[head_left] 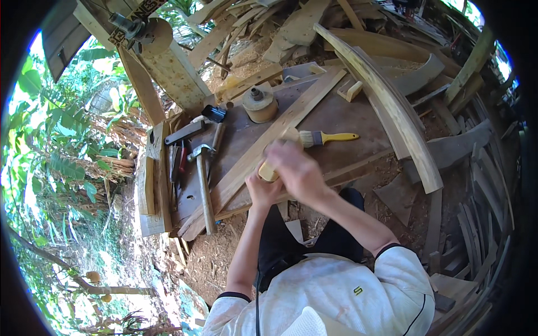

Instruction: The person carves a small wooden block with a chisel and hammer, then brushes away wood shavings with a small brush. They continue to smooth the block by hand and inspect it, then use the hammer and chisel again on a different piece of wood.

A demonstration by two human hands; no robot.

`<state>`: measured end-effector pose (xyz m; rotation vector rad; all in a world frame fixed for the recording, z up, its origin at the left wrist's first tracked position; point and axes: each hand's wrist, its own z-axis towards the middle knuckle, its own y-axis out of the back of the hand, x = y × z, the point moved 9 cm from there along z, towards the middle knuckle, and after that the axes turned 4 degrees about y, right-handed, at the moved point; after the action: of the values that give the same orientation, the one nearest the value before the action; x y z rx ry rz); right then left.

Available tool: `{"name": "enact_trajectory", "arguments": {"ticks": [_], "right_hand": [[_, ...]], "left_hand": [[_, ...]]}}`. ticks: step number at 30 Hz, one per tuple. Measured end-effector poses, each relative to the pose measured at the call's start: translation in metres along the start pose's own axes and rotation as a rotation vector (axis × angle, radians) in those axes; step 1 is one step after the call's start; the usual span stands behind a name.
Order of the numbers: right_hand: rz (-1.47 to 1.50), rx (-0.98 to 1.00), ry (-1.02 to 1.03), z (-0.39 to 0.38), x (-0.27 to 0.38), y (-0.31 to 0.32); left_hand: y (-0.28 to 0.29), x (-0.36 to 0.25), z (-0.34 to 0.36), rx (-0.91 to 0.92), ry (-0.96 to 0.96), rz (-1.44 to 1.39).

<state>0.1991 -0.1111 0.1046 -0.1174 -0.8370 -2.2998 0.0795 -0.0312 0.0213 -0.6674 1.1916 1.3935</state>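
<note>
My left hand [262, 189] grips the near end of a short, pale wooden piece [269, 172] with a rounded end. Across the top of that piece lies my right hand [297, 168], its fingers smeared by motion, so whether it holds anything is hidden. Both hands are above the near edge of a brown workbench [358, 126]. A long wooden board [246, 162] runs diagonally over the bench beneath them. Just right of the wooden piece lies a paintbrush [330, 138] with a yellow handle and pale bristles.
A hammer [203, 185] and other hand tools lie on the bench's left side. Farther back stands a squat, round container [260, 103] with a dark top. A long curved timber [386, 101] leans at the right, amid piled wood offcuts [302, 28]. Shavings cover the ground.
</note>
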Motion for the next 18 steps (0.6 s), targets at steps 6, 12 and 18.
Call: {"name": "enact_trajectory", "arguments": {"ticks": [6, 12, 18], "right_hand": [[0.012, -0.038, -0.114, 0.002, -0.036, -0.012], [0.024, -0.026, 0.018, 0.006, -0.025, -0.015], [0.193, 0.084, 0.143, -0.003, 0.0, -0.016]], "left_hand": [[0.003, 0.022, 0.008, 0.014, 0.081, -0.098], [0.003, 0.024, 0.005, 0.009, 0.084, -0.009], [0.001, 0.026, 0.0, 0.011, -0.018, -0.076]]}}
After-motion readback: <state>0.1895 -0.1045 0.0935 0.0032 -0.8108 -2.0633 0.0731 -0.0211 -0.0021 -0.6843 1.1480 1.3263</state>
